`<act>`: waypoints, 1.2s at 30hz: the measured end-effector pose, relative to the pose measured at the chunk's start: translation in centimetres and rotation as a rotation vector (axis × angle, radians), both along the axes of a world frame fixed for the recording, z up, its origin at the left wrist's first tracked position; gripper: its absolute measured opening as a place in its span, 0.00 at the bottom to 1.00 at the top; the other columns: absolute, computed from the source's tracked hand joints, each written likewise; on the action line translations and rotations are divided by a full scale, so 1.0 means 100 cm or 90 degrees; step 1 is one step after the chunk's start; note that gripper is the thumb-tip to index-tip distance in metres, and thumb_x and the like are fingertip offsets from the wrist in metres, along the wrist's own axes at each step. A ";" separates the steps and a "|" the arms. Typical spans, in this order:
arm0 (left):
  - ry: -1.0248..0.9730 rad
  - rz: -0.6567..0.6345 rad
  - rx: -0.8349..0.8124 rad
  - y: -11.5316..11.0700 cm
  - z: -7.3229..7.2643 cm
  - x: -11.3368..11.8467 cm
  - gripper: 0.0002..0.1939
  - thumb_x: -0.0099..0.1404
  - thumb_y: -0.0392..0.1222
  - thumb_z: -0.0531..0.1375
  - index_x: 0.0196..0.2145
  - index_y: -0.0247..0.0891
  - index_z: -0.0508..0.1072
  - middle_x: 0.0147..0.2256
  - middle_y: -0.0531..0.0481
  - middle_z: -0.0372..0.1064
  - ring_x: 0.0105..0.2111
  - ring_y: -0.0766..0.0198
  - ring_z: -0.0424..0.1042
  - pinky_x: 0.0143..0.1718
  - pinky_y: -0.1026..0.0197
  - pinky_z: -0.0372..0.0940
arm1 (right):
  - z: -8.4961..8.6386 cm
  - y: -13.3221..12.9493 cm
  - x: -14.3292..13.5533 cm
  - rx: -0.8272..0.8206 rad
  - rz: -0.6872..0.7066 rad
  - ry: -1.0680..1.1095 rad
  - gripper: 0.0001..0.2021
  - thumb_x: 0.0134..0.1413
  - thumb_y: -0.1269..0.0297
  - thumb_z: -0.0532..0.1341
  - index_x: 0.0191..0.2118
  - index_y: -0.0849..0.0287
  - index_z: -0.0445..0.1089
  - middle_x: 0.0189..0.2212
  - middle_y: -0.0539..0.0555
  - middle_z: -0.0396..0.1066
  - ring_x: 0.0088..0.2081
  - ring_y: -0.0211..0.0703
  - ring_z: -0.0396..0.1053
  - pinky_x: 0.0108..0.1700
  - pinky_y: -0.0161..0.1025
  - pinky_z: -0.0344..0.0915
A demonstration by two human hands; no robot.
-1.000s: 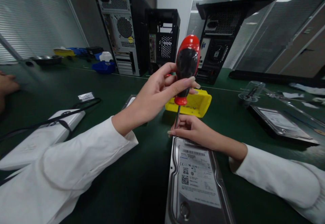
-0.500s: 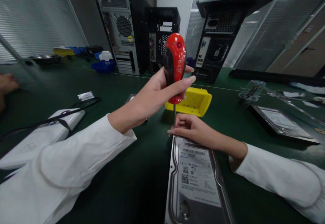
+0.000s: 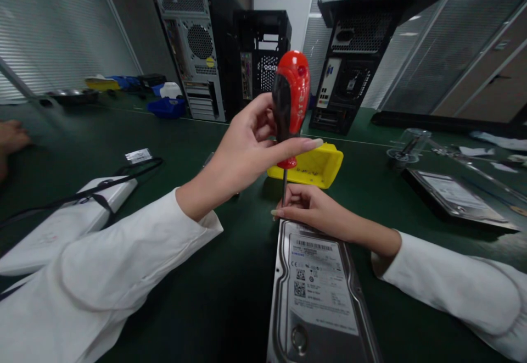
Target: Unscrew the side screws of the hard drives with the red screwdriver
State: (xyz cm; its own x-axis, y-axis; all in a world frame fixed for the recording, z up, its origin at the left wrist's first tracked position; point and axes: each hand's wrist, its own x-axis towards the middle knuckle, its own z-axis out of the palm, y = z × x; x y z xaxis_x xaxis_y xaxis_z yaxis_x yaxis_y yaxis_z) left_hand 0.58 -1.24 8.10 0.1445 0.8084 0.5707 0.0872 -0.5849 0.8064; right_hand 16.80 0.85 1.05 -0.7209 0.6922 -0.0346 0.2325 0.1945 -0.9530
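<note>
My left hand [image 3: 251,143] is closed around the red and black screwdriver [image 3: 294,96], which stands nearly upright with its shaft pointing down. The shaft's lower end reaches the fingers of my right hand [image 3: 304,205] at the far left corner of a silver hard drive [image 3: 321,286]. Those fingers are pinched together around the shaft; the tip and whatever lies beneath it are hidden. The hard drive has a white label facing up. Just behind my hands sits a yellow tray [image 3: 329,165] with small dark bits in it.
Computer cases [image 3: 200,44] [image 3: 349,72] stand at the back. On the right lies a second hard drive [image 3: 457,195] beside a clear cup [image 3: 411,146]. A white device [image 3: 66,231] with a black cable is on the left, and another person's hand [image 3: 14,135] at the far left.
The screwdriver handle has shifted slightly right and up. The fingers of my left hand have changed their hold on it. My right hand and the hard drive look unmoved.
</note>
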 end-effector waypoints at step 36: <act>-0.025 -0.093 -0.045 -0.001 -0.003 0.001 0.39 0.64 0.37 0.57 0.64 0.51 0.39 0.47 0.48 0.71 0.47 0.59 0.72 0.49 0.55 0.68 | 0.004 -0.003 -0.002 -0.025 0.001 0.018 0.13 0.48 0.62 0.65 0.28 0.64 0.61 0.26 0.49 0.69 0.27 0.30 0.67 0.28 0.29 0.61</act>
State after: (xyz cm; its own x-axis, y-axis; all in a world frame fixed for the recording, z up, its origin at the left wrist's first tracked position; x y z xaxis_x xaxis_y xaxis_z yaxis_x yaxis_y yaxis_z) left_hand 0.66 -1.34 7.76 0.2422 0.8184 0.5210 -0.0263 -0.5313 0.8468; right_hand 16.56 0.52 1.43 -0.7231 0.6895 -0.0413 0.2046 0.1567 -0.9662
